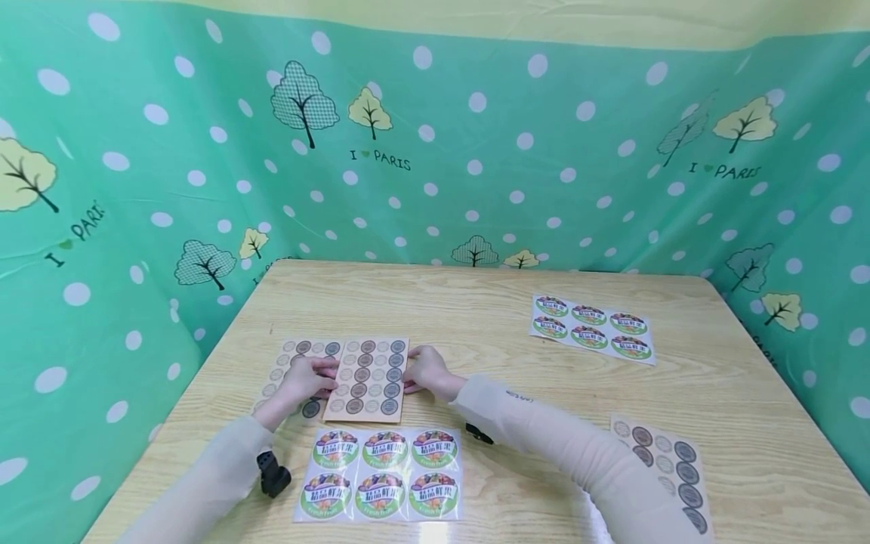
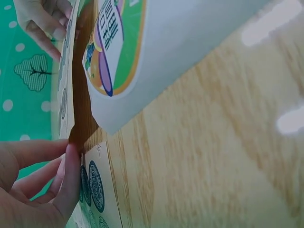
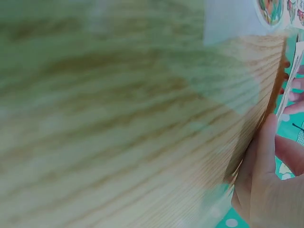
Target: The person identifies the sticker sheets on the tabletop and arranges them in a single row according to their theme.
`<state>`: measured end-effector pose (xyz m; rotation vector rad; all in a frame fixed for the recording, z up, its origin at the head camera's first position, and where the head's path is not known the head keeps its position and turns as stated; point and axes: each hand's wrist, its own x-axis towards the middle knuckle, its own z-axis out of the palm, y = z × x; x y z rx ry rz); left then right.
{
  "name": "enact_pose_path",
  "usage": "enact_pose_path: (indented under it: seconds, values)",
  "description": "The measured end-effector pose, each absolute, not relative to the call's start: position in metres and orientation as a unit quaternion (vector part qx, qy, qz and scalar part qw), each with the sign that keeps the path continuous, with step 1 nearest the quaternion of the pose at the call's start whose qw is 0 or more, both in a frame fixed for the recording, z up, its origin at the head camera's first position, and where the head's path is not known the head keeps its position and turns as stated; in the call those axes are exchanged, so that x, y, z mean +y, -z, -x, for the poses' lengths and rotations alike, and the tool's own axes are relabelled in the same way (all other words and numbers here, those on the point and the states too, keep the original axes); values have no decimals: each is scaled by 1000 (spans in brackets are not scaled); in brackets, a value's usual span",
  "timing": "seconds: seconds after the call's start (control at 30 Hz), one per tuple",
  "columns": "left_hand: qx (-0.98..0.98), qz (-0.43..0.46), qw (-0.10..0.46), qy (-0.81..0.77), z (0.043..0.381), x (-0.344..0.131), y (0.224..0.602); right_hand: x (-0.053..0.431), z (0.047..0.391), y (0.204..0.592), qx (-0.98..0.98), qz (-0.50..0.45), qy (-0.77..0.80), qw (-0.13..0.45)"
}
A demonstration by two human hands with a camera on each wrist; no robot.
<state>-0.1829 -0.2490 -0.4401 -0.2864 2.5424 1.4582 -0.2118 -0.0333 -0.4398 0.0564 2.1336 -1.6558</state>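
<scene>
Between my two hands is a brown sheet of round stickers (image 1: 367,380), in columns of pale and dark circles. My left hand (image 1: 307,384) pinches its left edge between thumb and forefinger, as the left wrist view shows closely. On the opposite edge, my right hand (image 1: 430,372) grips the sheet with thumb and fingers. The held sheet stands slightly off the wood in the left wrist view. A second brown sticker sheet (image 1: 277,372) lies flat to the left, partly covered by my left hand.
Nearer me lies a sheet of round fruit stickers (image 1: 381,474). Another fruit sticker sheet (image 1: 591,329) sits at the back right. One more brown sticker sheet (image 1: 669,461) is at the front right, partly behind my right sleeve. A patterned curtain (image 1: 435,136) surrounds the wooden table (image 1: 489,317).
</scene>
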Motion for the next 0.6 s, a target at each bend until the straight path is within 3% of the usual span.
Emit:
enact_pose_path:
  seconds: [0.27,0.43,0.6]
  values:
    - [874,94,75,-470,181,-249,438,-31,211,440,781,-3,585,218]
    - [883,60,46,-463,180,-249,435,-15,211,435,774,41,579,255]
    - [885,14,65,-461,179,-249,433,9,212,428,769,108,558,293]
